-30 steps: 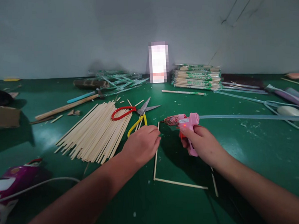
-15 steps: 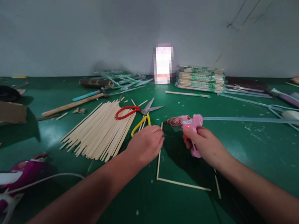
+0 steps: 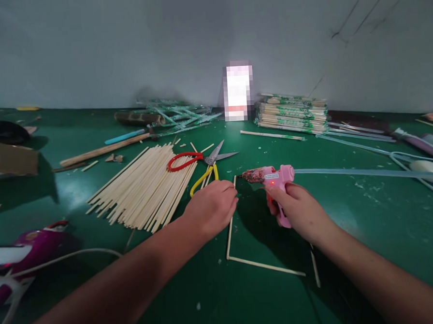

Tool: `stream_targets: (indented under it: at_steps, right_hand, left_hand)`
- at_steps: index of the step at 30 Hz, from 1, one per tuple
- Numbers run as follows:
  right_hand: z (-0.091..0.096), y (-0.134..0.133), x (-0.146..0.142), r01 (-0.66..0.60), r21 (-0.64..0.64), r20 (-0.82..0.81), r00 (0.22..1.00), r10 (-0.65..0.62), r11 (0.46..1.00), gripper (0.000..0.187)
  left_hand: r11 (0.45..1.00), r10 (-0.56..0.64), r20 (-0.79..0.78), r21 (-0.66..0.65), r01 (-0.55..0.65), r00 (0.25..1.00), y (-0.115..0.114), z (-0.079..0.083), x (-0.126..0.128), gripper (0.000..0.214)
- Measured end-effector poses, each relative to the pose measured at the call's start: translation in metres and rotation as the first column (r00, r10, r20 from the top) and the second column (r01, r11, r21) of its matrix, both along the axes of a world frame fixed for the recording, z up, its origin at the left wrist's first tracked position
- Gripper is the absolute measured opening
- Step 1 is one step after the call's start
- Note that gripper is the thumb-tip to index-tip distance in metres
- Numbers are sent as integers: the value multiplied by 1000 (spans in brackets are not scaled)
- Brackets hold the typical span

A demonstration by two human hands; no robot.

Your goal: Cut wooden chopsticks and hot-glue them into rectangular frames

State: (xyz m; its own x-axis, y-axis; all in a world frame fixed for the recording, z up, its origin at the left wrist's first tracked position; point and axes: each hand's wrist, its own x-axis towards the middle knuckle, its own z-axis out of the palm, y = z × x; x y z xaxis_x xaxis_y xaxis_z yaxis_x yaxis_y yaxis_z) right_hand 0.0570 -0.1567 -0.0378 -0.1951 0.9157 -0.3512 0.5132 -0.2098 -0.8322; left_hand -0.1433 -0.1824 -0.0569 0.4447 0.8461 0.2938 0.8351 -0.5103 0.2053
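Note:
My right hand [image 3: 299,211] is wrapped round the grip of a pink hot glue gun [image 3: 273,178] whose red light glows; its crusted nozzle points left, just above the far end of a thin wooden stick. My left hand [image 3: 211,208] has its fingers curled down on that upright stick [image 3: 229,236] of a stick frame lying flat on the green table [image 3: 368,221]. A bottom stick [image 3: 265,266] runs right from the frame's corner, and a short piece [image 3: 315,268] shows by my right forearm.
A loose pile of wooden sticks [image 3: 145,187] lies left of my hand, with red and yellow handled scissors [image 3: 198,165] on it. Wrapped chopstick packs [image 3: 292,112] stack by the wall. A glue stick [image 3: 365,172] trails right from the gun. A purple device [image 3: 32,249] with cable sits at left.
Between one second and half a second ago the view shifted slightly; the hands, glue gun and stick frame keep the same pose relative to each other.

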Motion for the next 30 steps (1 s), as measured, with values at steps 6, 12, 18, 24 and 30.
stream_targets:
  at_steps: [6, 12, 18, 24, 30]
  right_hand:
    - [-2, 0, 1, 11, -12, -1, 1000, -11, 1000, 43]
    - [-3, -1, 0, 12, 0, -36, 999, -12, 1000, 44]
    - [-3, -2, 0, 22, -3, -55, 998, -22, 1000, 44]
    - [-6, -2, 1, 24, -12, -133, 991, -25, 1000, 43]
    - [-7, -2, 2, 24, 1, -106, 994, -24, 1000, 42]
  left_hand:
    - [1000, -1, -22, -10, 1, 1000, 0, 0, 0, 21]
    - [1000, 1, -33, -4, -1, 999, 0, 1, 0, 21]
    - [1000, -3, -31, -10, 2, 1000, -1, 2, 1, 21]
    - [1000, 7, -21, -9, -7, 1000, -1, 2, 1, 20]
    - [1000, 2, -19, -16, -2, 1000, -1, 2, 2, 19]
